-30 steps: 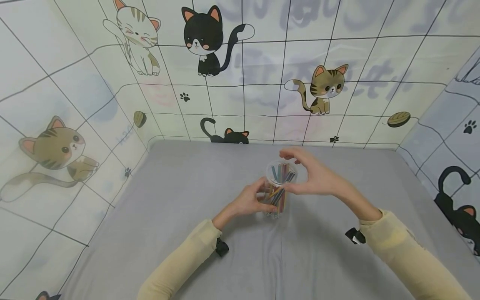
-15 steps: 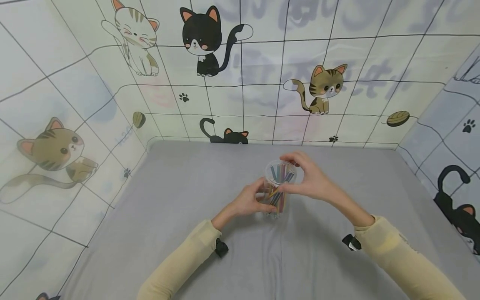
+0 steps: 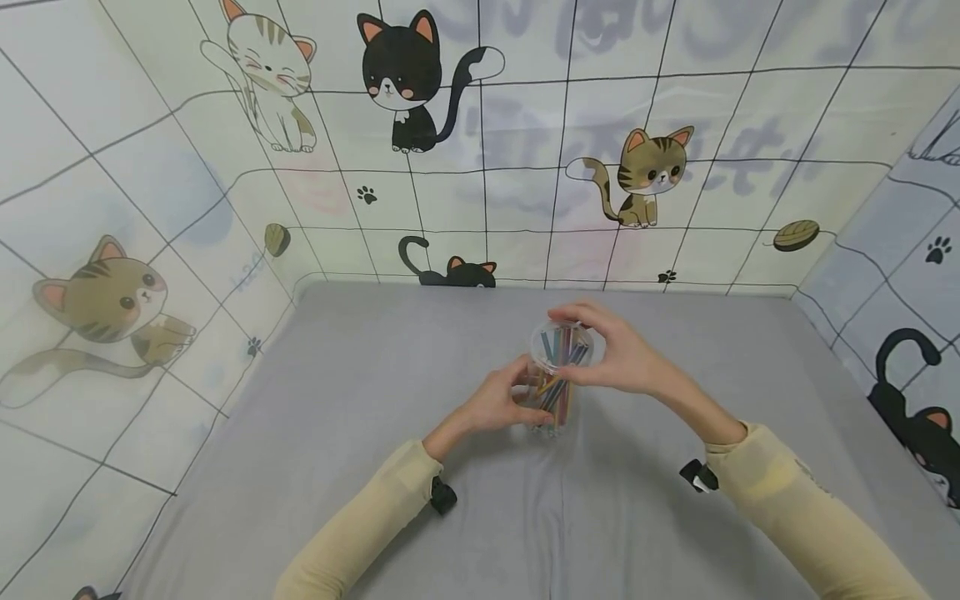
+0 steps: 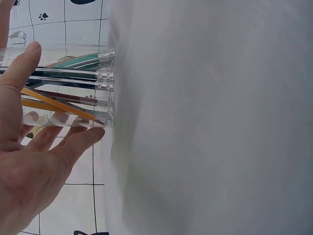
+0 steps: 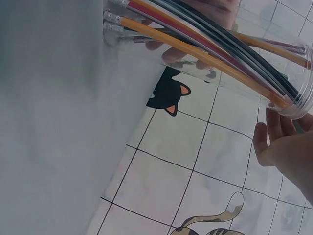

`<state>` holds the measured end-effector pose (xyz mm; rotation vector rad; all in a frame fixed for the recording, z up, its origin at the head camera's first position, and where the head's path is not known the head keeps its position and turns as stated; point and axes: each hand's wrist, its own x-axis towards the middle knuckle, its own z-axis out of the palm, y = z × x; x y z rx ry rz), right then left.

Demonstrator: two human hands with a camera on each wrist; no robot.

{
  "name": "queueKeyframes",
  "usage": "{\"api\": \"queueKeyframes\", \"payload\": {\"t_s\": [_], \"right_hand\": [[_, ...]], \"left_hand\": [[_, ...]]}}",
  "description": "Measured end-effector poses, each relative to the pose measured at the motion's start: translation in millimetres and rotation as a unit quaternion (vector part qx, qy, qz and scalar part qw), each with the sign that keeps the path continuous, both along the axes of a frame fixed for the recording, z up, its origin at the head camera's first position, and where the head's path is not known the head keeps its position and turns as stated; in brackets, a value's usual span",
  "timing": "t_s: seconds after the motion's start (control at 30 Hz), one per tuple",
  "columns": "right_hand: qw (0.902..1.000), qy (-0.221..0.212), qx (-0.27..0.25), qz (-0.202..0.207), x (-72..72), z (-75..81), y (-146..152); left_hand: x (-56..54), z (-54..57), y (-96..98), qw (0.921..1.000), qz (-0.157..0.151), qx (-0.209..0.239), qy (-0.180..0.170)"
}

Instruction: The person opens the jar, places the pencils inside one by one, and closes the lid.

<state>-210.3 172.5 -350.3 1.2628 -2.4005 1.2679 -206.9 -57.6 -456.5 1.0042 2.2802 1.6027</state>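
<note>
A clear plastic jar (image 3: pixel 564 402) full of coloured pencils (image 5: pixel 195 51) stands upright on the grey cloth. My left hand (image 3: pixel 491 398) grips the jar low on its left side, thumb in front and fingers behind. In the left wrist view, the pencils' silver ends (image 4: pixel 104 75) show at the jar's base, beyond my thumb. At the top, my right hand (image 3: pixel 633 358) holds the round clear lid (image 3: pixel 553 353), with the thumb at its near edge and the fingers curled over the far edge. Only part of that hand shows in the right wrist view, beside the lid (image 5: pixel 304 95).
Grey cloth (image 3: pixel 375 358) covers the table. White sheets (image 3: pixel 517 200) printed with cats and grid lines rise at the back and both sides. Black wrist straps (image 3: pixel 443 496) show at the cream sleeves (image 3: pixel 360 521).
My right fingers, raised off the far side of the lid a second ago, have come down and moved left along its edge. The left hand and jar stay put.
</note>
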Motion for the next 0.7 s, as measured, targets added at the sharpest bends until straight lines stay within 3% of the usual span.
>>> {"api": "queueKeyframes", "payload": {"t_s": [0.2,0.5,0.7], "right_hand": [[0.9989,0.003,0.021,-0.043,2.1,-1.1,-4.5],[0.9993,0.009,0.006,0.037,-2.4,1.4,0.3],[0.9997,0.02,0.016,0.0,-2.7,1.8,-3.1]], "left_hand": [[-0.2,0.1,-1.2,1.0,0.001,-0.009,-0.001],[0.0,-1.0,-0.3,1.0,0.002,0.003,0.0],[0.0,-0.7,0.0,1.0,0.005,0.001,0.001]]}}
